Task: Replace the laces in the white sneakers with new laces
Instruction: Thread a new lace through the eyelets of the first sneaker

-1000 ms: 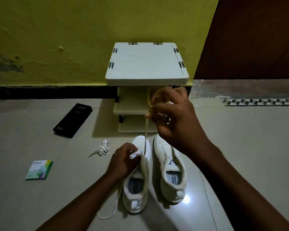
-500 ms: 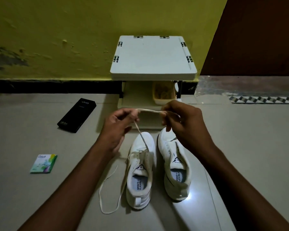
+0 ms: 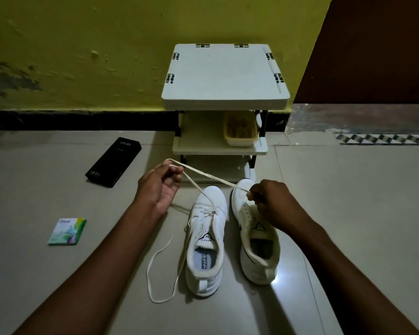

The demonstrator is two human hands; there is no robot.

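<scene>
I see two sneakers (image 3: 207, 240) side by side before the shelf unit (image 3: 224, 76); box (image 3: 113, 165) and packet (image 3: 67, 231) left.

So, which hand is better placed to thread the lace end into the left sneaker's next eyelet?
Probably right: the right hand pinches the flat cream lace near its end, beside the left white sneaker. The left hand only holds its raised middle.
</scene>
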